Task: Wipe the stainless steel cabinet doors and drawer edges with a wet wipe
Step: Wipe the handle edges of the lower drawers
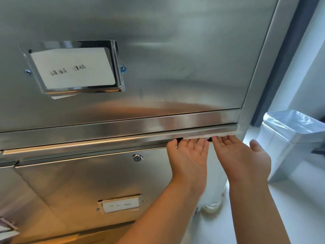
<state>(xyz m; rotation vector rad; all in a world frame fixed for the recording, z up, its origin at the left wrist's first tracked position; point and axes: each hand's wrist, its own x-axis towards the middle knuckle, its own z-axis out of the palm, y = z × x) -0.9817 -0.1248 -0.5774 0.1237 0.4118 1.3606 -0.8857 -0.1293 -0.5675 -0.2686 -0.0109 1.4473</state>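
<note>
A white bin with a clear liner stands on the pale floor.

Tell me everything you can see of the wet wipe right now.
The wet wipe shows only as a thin white strip, stretched flat along the underside of the drawer edge near its right end. The rest is hidden behind that steel lip. The left hand and right hand, palms up and side by side, press it upward, their fingertips tucked under out of sight. Its texture and wetness cannot be judged.
</note>
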